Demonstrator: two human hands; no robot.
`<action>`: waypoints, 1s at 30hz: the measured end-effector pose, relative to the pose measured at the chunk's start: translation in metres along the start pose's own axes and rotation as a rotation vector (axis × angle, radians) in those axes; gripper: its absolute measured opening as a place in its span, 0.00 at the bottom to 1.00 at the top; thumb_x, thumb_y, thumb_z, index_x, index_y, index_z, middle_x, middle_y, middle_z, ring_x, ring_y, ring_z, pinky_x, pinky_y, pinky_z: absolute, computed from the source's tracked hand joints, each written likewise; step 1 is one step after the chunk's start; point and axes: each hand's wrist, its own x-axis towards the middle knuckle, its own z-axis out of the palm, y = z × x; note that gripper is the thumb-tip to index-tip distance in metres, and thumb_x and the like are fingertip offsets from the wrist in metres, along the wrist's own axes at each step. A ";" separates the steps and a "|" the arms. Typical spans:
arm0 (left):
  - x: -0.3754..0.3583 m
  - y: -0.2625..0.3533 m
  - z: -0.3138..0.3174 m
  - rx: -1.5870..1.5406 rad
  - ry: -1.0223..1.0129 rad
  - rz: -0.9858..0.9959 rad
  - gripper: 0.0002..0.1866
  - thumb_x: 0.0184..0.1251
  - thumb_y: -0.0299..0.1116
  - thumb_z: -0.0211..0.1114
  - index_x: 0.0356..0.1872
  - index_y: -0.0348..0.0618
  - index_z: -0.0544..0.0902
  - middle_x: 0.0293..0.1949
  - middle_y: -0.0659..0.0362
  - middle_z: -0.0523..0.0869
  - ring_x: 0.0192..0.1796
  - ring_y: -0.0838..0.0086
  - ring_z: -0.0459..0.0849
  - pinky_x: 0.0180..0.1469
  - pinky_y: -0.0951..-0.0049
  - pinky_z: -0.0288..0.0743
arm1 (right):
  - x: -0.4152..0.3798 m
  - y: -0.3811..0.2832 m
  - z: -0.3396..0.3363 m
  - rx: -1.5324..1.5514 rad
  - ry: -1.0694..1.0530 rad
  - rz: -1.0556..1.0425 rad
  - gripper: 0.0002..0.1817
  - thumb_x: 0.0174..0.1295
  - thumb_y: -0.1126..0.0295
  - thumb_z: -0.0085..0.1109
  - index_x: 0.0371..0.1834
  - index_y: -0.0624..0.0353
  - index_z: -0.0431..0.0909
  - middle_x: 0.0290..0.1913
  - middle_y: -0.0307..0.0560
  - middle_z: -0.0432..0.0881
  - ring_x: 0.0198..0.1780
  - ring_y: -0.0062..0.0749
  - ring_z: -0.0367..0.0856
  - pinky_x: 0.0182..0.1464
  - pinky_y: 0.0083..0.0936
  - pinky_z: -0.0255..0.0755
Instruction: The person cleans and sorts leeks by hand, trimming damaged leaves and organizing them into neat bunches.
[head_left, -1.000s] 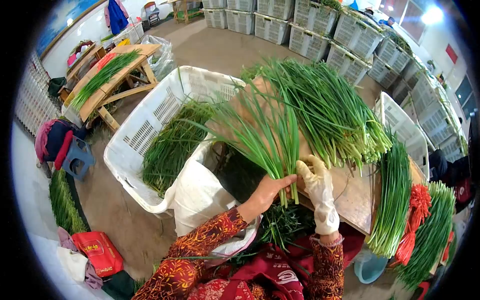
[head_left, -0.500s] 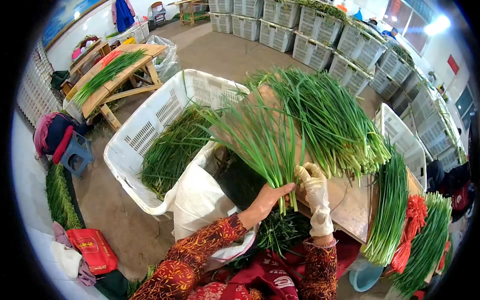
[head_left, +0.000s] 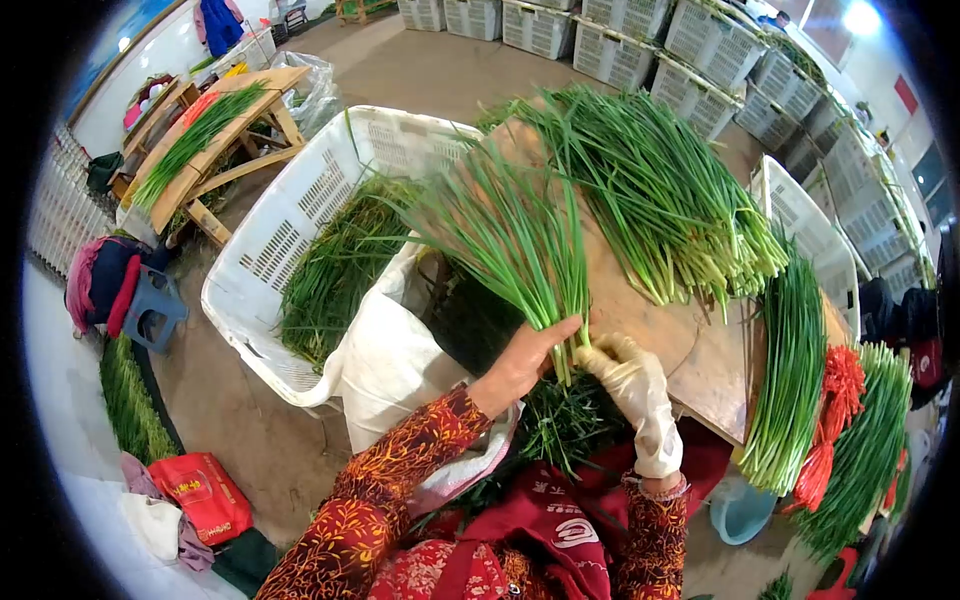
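My bare left hand (head_left: pixel 517 368) is closed around a bunch of garlic chives (head_left: pixel 520 250), near its pale stem ends. The leaves fan out up and to the left, over the board and the crate edge. My right hand (head_left: pixel 632 385), in a cream glove, is at the lower stems, just right of the left hand. Its fingers are curled and pressed together against them; the fingertips are partly hidden. A large pile of garlic chives (head_left: pixel 660 200) lies on the wooden board (head_left: pixel 650 345) beyond my hands, stems toward the right.
Left of the board stands a white crate (head_left: pixel 270 250) with loose greens, a white sack (head_left: pixel 390 365) against it. Chive bundles (head_left: pixel 783 375) and red ties (head_left: pixel 832 425) lie at right, above a blue basin (head_left: pixel 742 512). Stacked crates (head_left: pixel 612 55) line the back.
The view has shifted slightly. The gloved right hand has gone from raised, curled fingers beside the bunch to lying against its lower stems. The left hand keeps its hold on the chives.
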 end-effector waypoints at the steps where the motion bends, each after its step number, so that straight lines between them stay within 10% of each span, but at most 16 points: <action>1: 0.000 -0.001 0.000 0.000 0.000 -0.008 0.16 0.59 0.39 0.63 0.45 0.44 0.75 0.36 0.64 0.81 0.36 0.79 0.79 0.37 0.75 0.76 | -0.003 0.000 0.003 -0.100 0.014 -0.037 0.19 0.57 0.51 0.55 0.35 0.58 0.78 0.26 0.45 0.80 0.27 0.27 0.78 0.31 0.24 0.69; 17: -0.001 0.008 0.003 -0.292 -0.221 -0.097 0.25 0.66 0.38 0.50 0.60 0.36 0.61 0.57 0.50 0.71 0.59 0.66 0.70 0.61 0.64 0.64 | -0.005 0.012 0.015 0.604 -0.080 0.146 0.15 0.61 0.59 0.53 0.37 0.61 0.78 0.22 0.34 0.74 0.22 0.14 0.65 0.25 0.12 0.60; 30: -0.006 0.005 -0.009 -0.197 0.029 0.140 0.12 0.60 0.32 0.60 0.43 0.41 0.74 0.38 0.58 0.82 0.29 0.80 0.78 0.31 0.79 0.75 | -0.006 0.013 0.007 0.756 -0.034 0.110 0.19 0.65 0.55 0.44 0.29 0.58 0.74 0.19 0.35 0.73 0.19 0.13 0.64 0.23 0.10 0.58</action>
